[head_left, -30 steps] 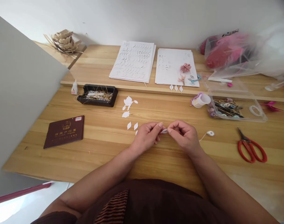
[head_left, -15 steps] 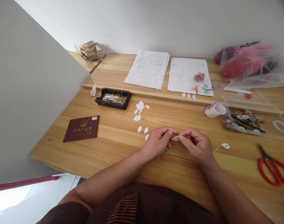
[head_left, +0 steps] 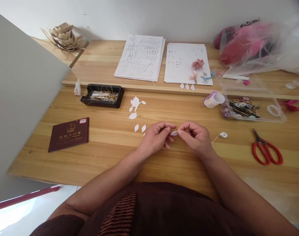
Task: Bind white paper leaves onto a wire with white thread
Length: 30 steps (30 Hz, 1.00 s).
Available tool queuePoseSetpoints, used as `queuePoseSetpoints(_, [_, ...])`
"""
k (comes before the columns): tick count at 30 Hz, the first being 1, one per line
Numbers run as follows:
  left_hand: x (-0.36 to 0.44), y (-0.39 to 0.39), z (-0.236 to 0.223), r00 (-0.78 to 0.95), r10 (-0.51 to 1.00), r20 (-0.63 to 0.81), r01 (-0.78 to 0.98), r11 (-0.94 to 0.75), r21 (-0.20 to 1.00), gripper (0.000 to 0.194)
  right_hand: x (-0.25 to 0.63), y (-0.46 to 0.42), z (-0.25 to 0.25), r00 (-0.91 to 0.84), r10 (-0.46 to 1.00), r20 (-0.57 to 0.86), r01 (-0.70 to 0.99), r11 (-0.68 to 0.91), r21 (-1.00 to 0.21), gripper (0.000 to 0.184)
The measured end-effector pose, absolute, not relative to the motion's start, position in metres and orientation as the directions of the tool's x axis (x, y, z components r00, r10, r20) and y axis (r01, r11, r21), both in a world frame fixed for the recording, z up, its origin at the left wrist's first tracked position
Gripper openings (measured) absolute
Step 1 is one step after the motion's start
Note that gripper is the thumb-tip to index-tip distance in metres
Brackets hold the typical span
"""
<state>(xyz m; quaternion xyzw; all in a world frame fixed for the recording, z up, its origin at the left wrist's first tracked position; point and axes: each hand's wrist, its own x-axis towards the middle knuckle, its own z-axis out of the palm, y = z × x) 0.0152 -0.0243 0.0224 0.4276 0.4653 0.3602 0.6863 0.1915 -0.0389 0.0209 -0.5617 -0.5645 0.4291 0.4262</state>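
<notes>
"What's changed?"
"Our left hand (head_left: 154, 136) opens wider; we can't tell whether it grips the leaf (head_left: 174, 133)"
"And our right hand (head_left: 196, 137)?"
"Pinching the leaf above the desk (head_left: 112, 137), inward of its front edge, probably keeping it steady for us"

This looks like a small handicraft workspace: a pale wooden desk (head_left: 110, 134) with a raised back shelf (head_left: 100, 62) against a plain white wall (head_left: 139, 16), bearing white leaf-shaped paper cut-outs (head_left: 136, 127), red-handled metal scissors (head_left: 262, 141), a clear plastic box (head_left: 269, 118) of small spools (head_left: 243, 104) and a dusty-pink fabric-like flower (head_left: 198, 64). Only this corner shows, so whether it belongs to a home or a workshop cannot be told.
</notes>
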Motion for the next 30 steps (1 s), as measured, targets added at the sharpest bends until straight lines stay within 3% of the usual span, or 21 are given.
queuePoseSetpoints(8, [0.0144, -0.0228, 0.0234, 0.177, 0.925, -0.335, -0.222, 0.369, 0.902, 0.032, 0.1969, -0.0315, 0.0202, 0.066, 0.998, -0.023, 0.122, -0.031, -0.992, 0.015])
queuePoseSetpoints(11, [0.0147, -0.0219, 0.0260, 0.156, 0.914, -0.376, -0.225, 0.403, 0.887, 0.024, 0.1992, -0.0298, 0.0181, 0.067, 0.997, -0.028, 0.085, -0.034, -0.996, 0.015])
queuePoseSetpoints(23, [0.0150, -0.0249, 0.0242, 0.336, 0.852, -0.400, -0.267, 0.494, 0.828, 0.021, 0.1940, -0.0337, 0.0219, 0.014, 1.000, 0.000, 0.170, -0.002, -0.986, 0.013])
queuePoseSetpoints(30, [0.0134, -0.0260, 0.0208, 0.348, 0.893, -0.285, -0.123, 0.345, 0.930, 0.040, 0.1960, -0.0336, 0.0175, -0.022, 1.000, -0.004, 0.189, 0.000, -0.982, 0.013])
